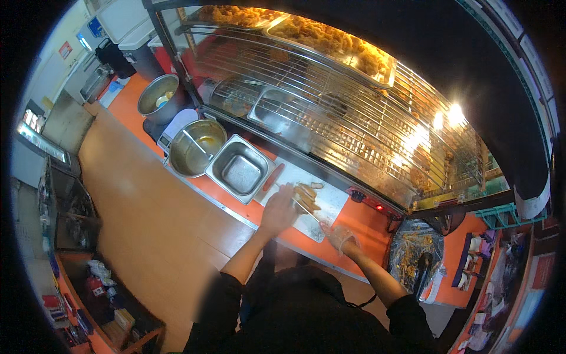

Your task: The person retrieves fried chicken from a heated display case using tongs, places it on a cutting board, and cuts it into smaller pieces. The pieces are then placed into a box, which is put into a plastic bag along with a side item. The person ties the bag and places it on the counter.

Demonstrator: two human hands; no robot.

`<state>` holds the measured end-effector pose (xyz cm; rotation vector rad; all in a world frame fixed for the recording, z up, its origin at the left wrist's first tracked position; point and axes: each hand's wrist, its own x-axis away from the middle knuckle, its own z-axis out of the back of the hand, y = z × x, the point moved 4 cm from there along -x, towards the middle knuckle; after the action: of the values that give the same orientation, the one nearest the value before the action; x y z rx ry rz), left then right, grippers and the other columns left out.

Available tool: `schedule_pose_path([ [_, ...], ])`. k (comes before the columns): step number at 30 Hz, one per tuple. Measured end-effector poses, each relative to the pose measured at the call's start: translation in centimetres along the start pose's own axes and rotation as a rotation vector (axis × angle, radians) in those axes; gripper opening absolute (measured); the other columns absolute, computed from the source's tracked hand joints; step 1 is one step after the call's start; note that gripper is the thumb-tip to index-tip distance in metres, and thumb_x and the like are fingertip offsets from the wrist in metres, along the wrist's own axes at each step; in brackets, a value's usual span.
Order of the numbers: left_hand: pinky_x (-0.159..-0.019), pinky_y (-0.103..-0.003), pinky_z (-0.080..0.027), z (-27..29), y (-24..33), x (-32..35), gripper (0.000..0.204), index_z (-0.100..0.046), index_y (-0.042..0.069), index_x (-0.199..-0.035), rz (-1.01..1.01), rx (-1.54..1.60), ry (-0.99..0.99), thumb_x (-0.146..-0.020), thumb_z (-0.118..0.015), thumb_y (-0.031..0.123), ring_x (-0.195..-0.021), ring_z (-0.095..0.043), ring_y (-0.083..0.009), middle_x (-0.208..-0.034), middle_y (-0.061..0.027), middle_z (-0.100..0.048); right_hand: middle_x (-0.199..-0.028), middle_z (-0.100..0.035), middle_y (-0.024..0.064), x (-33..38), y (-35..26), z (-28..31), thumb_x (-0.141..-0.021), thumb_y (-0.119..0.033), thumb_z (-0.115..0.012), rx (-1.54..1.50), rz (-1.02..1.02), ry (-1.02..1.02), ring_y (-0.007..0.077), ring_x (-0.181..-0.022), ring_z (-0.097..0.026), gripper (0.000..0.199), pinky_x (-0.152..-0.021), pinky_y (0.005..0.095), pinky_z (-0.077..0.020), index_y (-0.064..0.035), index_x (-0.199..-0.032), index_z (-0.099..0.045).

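The left hand [278,211] presses down on yellow food strips [306,197] lying on the white cutting board [330,206] by the counter's front edge. The right hand [341,237], gloved, grips a knife [306,209]. It looks like cutting; the next slice needs fingers kept clear.

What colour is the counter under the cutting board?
The flat countertop is bright orange, clearest in the head view.

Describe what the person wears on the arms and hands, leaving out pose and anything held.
Both arms have black sleeves pushed up above the elbows, leaving the forearms bare. The left hand is bare. The right hand wears a thin, clear, loose plastic glove. No watch or rings show at this size.
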<state>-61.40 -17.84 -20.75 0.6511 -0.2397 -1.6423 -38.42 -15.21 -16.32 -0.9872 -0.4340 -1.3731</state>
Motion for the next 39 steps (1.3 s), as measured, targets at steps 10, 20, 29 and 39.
schedule_pose_path([
  [10, -0.117, -0.049, -0.023, 2.5, -1.9, -1.6, 0.067, -0.024, -0.004, -0.151, 0.159, 0.077, -0.008, -0.094, -0.048, 0.021, -0.146, -0.024, -0.0391, -0.157, -0.0247, -0.025, -0.08, -0.071, 0.0231, 1.2, 1.8, 3.5, -0.088, -0.08, -0.032, 0.185, 0.096, 0.415, 0.0384, -0.082, -0.072, 0.09, -0.075, 0.047, -0.0554, 0.0003, -0.079, -0.073],
  [20, -0.119, -0.052, -0.012, -1.9, -3.2, 1.1, 0.077, -0.018, -0.007, -0.151, 0.294, -0.138, 0.087, -0.093, -0.053, 0.028, -0.147, -0.022, -0.0378, -0.156, -0.0245, -0.026, -0.102, -0.07, 0.024, -0.3, 6.7, 6.1, -0.091, -0.072, -0.036, 0.509, -0.017, 0.126, 0.0355, -0.099, -0.068, 0.081, -0.085, 0.0477, -0.0532, -0.0009, -0.099, -0.073],
  [29, -0.119, -0.054, -0.007, -2.1, -0.6, 3.2, 0.076, -0.013, -0.002, -0.154, 0.385, 0.091, -0.044, -0.097, -0.046, 0.037, -0.151, -0.01, -0.0319, -0.162, -0.0184, -0.014, -0.116, -0.066, 0.0181, -0.4, 7.6, 4.7, -0.092, -0.061, -0.046, 0.455, -0.176, 0.509, 0.0355, -0.103, -0.065, 0.061, -0.089, 0.0481, -0.0512, -0.0097, -0.117, -0.068],
  [39, -0.12, -0.044, -0.015, -0.6, -2.4, 4.8, 0.061, -0.022, -0.005, -0.152, 0.356, 0.552, 0.052, -0.103, -0.037, 0.03, -0.147, -0.022, -0.0366, -0.157, -0.0234, -0.027, -0.143, -0.047, 0.0139, -4.0, -5.3, -3.4, -0.088, -0.057, -0.055, 0.513, 0.601, 0.632, 0.0402, -0.128, -0.042, 0.066, -0.106, 0.0575, -0.0305, -0.0212, -0.143, -0.047],
])
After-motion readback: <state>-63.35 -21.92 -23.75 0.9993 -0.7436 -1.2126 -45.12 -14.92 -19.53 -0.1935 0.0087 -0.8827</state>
